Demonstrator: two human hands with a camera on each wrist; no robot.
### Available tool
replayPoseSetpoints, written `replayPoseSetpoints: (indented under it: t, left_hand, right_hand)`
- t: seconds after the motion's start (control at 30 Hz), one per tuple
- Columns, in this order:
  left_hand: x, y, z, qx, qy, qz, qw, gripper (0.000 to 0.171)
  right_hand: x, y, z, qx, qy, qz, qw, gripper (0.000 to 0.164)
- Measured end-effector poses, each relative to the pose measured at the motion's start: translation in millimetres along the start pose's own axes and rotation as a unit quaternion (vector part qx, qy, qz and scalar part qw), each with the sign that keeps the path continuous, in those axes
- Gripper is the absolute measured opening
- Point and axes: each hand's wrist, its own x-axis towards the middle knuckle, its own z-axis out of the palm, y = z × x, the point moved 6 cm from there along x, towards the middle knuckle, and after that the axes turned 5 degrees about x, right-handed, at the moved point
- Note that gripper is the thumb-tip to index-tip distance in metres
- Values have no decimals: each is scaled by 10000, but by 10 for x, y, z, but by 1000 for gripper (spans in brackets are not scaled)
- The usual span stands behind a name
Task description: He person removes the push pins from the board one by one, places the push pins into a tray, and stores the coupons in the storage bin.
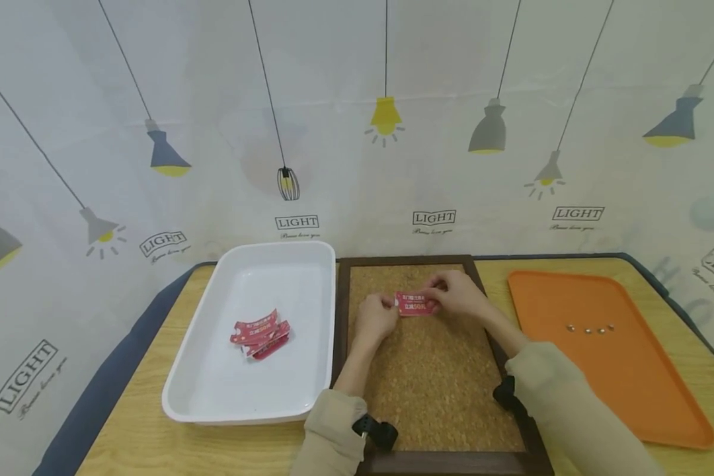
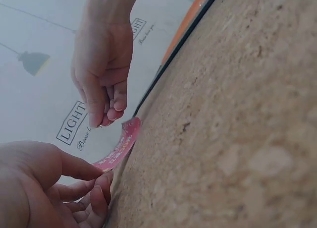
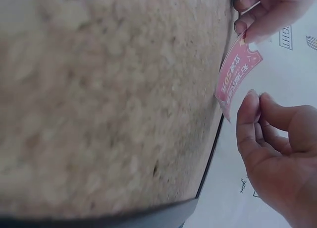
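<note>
My left hand point(image 1: 378, 318) pinches the left end of a red paper coupon point(image 1: 409, 303) printed with white and yellow lettering. The coupon bows over the upper part of a cork board point(image 1: 440, 390) framed in dark brown. Beside its other end, my right hand point(image 1: 455, 293) has thumb and fingertips pressed together. In the left wrist view a tiny shiny thumbtack point(image 2: 100, 126) peeks out from that pinch, mostly hidden. The right wrist view shows a small gap between the right fingertips point(image 3: 253, 95) and the curved coupon point(image 3: 237, 72).
Left of the board, a white tray point(image 1: 199, 390) bears a loose pile of red coupons point(image 1: 260, 336). On the right lies an orange tray point(image 1: 571, 297) with several small silver tacks point(image 1: 588, 331). A printed cloth wall point(image 1: 345, 165) rises behind the wooden table point(image 1: 137, 423).
</note>
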Motion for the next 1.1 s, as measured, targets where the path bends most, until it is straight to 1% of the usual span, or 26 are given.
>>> replayPoseSetpoints:
  t: [0.13,0.3,0.4,0.53,0.6,0.7,0.87,1.0,1.1]
  left_hand:
    - [-37,27,-41,-53,45,120,9999,12]
    - [-101,84,-119,-248,72,338,9991,13]
    - [-144,118,-191,-411,34,395,9984,15]
    - [-187,130,-290,-579,-30,372,9976,16]
    - [-209,134,-343,-608,-49,366,9975,17]
    - [-241,153,-437,-603,-1,453,9972,17]
    - [-288,172,-586,-837,10,666,9943,17]
    - [-317,146,-703,-1001,-11,647,9929,17]
    - [-332,106,-796,-957,36,615,9935,17]
  right_hand:
    - [-100,-22,-77,125,217,-87,9996,14]
    - [-204,20,-136,478,254,-100,9985,16]
    - [-251,21,-166,558,262,-235,9978,16]
    - [-308,10,-218,647,302,-335,9969,14]
    - [-331,14,-249,688,341,-319,9965,13]
    - [-371,13,-307,686,409,-273,9964,14]
    - [-446,6,-407,690,529,-366,9955,14]
    - [-509,41,-483,762,586,-396,9946,15]
    - [-560,82,-550,768,596,-390,9945,16]
